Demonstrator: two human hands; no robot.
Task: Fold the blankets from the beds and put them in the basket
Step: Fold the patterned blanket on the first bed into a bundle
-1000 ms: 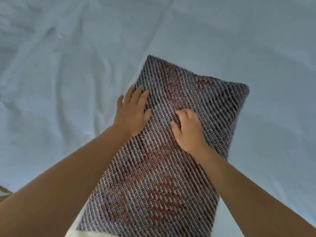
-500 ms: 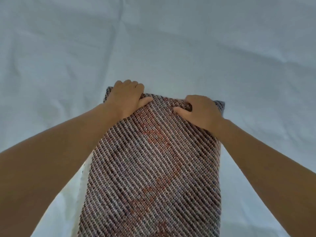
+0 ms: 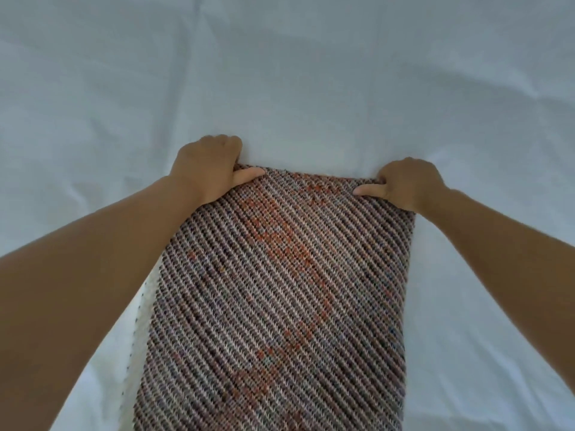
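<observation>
A knitted blanket (image 3: 280,290), grey-brown with diagonal ribs and orange patches, lies as a long folded strip on the white bed sheet (image 3: 280,88). It runs from the bottom of the view up to its far edge. My left hand (image 3: 208,166) grips the far left corner, thumb on top and fingers curled under the edge. My right hand (image 3: 407,185) grips the far right corner the same way. A cream underside with dark stitches shows along the strip's left edge (image 3: 141,321).
The wrinkled white sheet fills the whole view around the blanket. No basket or bed edge is visible.
Both hands slid from the middle of the strip up to its far corners and spread apart. They now grip the far edge. The strip turned from slanted to straight in the view.
</observation>
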